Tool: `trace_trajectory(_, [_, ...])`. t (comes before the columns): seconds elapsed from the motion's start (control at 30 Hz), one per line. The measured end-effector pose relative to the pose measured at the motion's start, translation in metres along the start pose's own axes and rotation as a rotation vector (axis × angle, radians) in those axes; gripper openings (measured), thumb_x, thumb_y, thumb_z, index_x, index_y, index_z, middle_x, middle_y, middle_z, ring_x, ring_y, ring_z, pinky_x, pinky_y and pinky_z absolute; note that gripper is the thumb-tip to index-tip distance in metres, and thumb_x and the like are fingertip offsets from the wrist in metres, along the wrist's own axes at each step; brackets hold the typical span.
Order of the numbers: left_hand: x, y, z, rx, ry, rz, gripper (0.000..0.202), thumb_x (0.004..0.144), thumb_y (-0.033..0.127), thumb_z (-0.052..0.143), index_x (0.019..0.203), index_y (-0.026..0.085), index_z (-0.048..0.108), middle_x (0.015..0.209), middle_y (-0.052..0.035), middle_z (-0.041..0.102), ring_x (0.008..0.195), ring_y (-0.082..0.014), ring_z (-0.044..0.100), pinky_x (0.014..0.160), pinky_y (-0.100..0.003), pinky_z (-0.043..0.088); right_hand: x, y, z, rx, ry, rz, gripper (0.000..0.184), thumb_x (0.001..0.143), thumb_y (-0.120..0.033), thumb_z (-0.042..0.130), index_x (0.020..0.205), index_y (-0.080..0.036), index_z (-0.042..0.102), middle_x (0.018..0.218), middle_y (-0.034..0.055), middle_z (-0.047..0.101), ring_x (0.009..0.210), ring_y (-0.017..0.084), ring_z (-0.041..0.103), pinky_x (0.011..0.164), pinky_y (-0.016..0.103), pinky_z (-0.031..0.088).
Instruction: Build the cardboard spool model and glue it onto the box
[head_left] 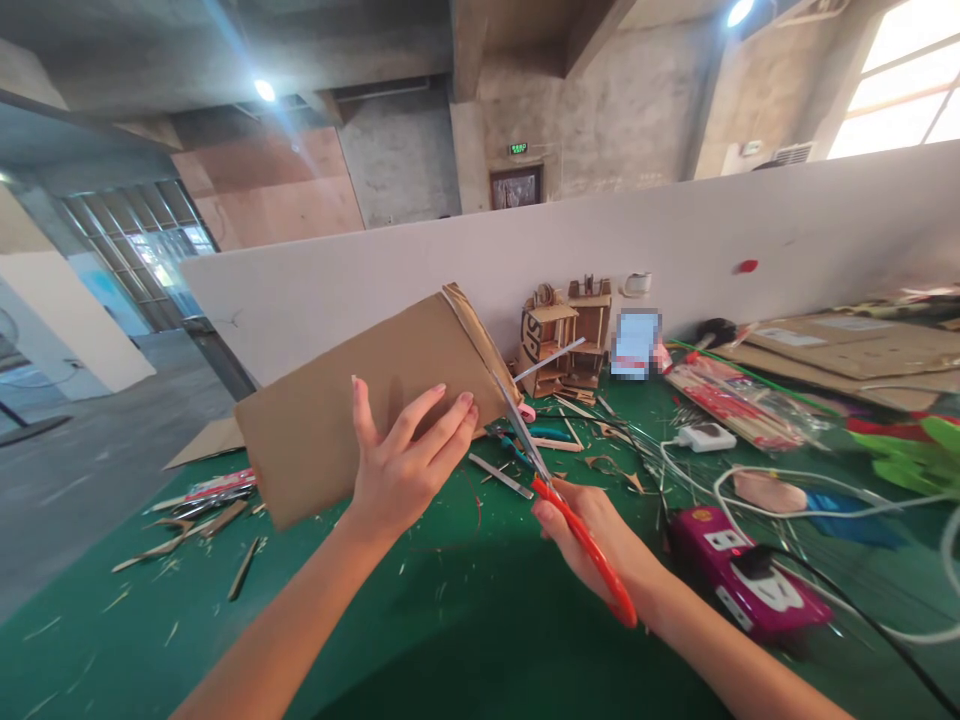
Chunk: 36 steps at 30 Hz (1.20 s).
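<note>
A brown piece of cardboard (330,430) is held up at a tilt above the green table. My left hand (409,450) grips it, with the fingers spread over its near face and the thumb out of sight. In my right hand (600,530) are scissors (577,530) with red handles. Their blades are parted and meet the cardboard's right edge, where a narrow strip (480,340) stands apart along the side.
Small cardboard shelves (566,340) stand by the white partition (360,290), beside a blurred lit screen (636,345). A purple power strip (742,570), white cables and flat cardboard sheets (855,345) occupy the right. Scraps (244,570) lie at left; a metal ruler (501,476) lies mid-table.
</note>
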<state>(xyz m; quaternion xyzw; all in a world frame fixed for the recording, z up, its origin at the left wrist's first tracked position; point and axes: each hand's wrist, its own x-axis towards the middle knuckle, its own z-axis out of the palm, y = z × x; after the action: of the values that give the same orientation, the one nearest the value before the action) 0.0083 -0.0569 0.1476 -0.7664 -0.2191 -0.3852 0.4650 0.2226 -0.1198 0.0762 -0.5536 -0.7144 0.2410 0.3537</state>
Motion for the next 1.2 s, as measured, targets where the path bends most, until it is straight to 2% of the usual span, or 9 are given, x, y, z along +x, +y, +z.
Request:
trace_trajectory(0.13, [0.0, 0.002, 0.001, -0.003, 0.001, -0.006, 0.034, 0.086, 0.009, 0.063, 0.113, 0.029, 0.065, 0.113, 0.0026, 0.072, 0.106, -0.0221, 0.064, 0.115, -0.068, 0.004, 0.001, 0.002, 0.002, -0.068, 0.038, 0.018, 0.047, 0.092, -0.06, 0.032, 0.063, -0.023, 0.035, 0.062, 0.0005, 0.051, 0.053, 0.013, 0.042, 0.053, 0.027, 0.032])
trace_trajectory(0.3, [0.0, 0.002, 0.0, 0.035, 0.028, 0.002, 0.031, 0.084, 0.011, 0.067, 0.111, 0.024, 0.066, 0.109, 0.0033, 0.073, 0.104, -0.0214, 0.066, 0.116, -0.067, 0.001, 0.003, 0.005, 0.001, -0.14, 0.062, 0.045, 0.05, 0.09, -0.064, 0.032, 0.06, -0.024, 0.032, 0.057, 0.0002, 0.047, 0.049, 0.013, 0.037, 0.052, 0.029, 0.028])
trace_trajectory(0.43, [0.001, 0.002, 0.001, 0.052, 0.05, -0.005, 0.03, 0.085, 0.011, 0.066, 0.111, 0.025, 0.065, 0.108, 0.0035, 0.073, 0.104, -0.0211, 0.066, 0.116, -0.067, -0.001, 0.002, 0.005, 0.001, -0.14, 0.053, 0.056, 0.053, 0.089, -0.068, 0.03, 0.059, -0.025, 0.031, 0.055, 0.0003, 0.045, 0.048, 0.013, 0.036, 0.052, 0.029, 0.026])
trace_trajectory(0.63, [0.0, 0.001, 0.003, 0.031, 0.044, -0.031, 0.037, 0.086, 0.012, 0.065, 0.117, 0.03, 0.062, 0.109, 0.0053, 0.073, 0.105, -0.0215, 0.065, 0.115, -0.067, -0.003, 0.003, 0.002, 0.002, -0.118, 0.058, 0.044, 0.052, 0.09, -0.066, 0.03, 0.058, -0.025, 0.031, 0.054, 0.0005, 0.045, 0.048, 0.013, 0.035, 0.051, 0.029, 0.025])
trace_trajectory(0.77, [0.002, 0.0, 0.0, 0.046, 0.037, -0.02, 0.034, 0.085, 0.013, 0.066, 0.115, 0.029, 0.063, 0.109, 0.0051, 0.073, 0.106, -0.0223, 0.064, 0.115, -0.069, 0.0, 0.002, 0.0, 0.0, -0.094, 0.061, 0.018, 0.05, 0.089, -0.062, 0.033, 0.058, -0.024, 0.031, 0.054, -0.0001, 0.045, 0.048, 0.012, 0.034, 0.05, 0.028, 0.026])
trace_trajectory(0.9, [0.005, -0.001, -0.007, 0.009, 0.01, -0.025, 0.039, 0.085, 0.012, 0.066, 0.117, 0.032, 0.062, 0.112, 0.0031, 0.072, 0.109, -0.0242, 0.062, 0.113, -0.072, -0.001, -0.003, 0.001, -0.002, 0.018, 0.004, -0.071, 0.049, 0.091, -0.059, 0.032, 0.061, -0.022, 0.043, 0.057, 0.0008, 0.05, 0.05, 0.013, 0.042, 0.049, 0.027, 0.032])
trace_trajectory(1.03, [0.009, -0.005, -0.012, 0.042, 0.002, -0.022, 0.035, 0.085, 0.012, 0.065, 0.113, 0.033, 0.064, 0.113, 0.0044, 0.071, 0.108, -0.0254, 0.062, 0.113, -0.071, -0.005, -0.006, 0.007, 0.0, 0.144, -0.067, -0.105, 0.056, 0.09, -0.065, 0.029, 0.072, -0.019, 0.056, 0.069, 0.0033, 0.059, 0.054, 0.013, 0.049, 0.046, 0.025, 0.036])
trace_trajectory(1.2, [0.01, -0.015, -0.012, 0.12, 0.023, -0.001, 0.034, 0.083, 0.012, 0.068, 0.111, 0.031, 0.065, 0.112, 0.0045, 0.072, 0.109, -0.0248, 0.061, 0.115, -0.069, -0.005, -0.006, 0.011, 0.0, 0.224, -0.033, -0.125, 0.059, 0.087, -0.07, 0.034, 0.076, -0.018, 0.059, 0.076, 0.0054, 0.063, 0.058, 0.014, 0.054, 0.049, 0.025, 0.043])
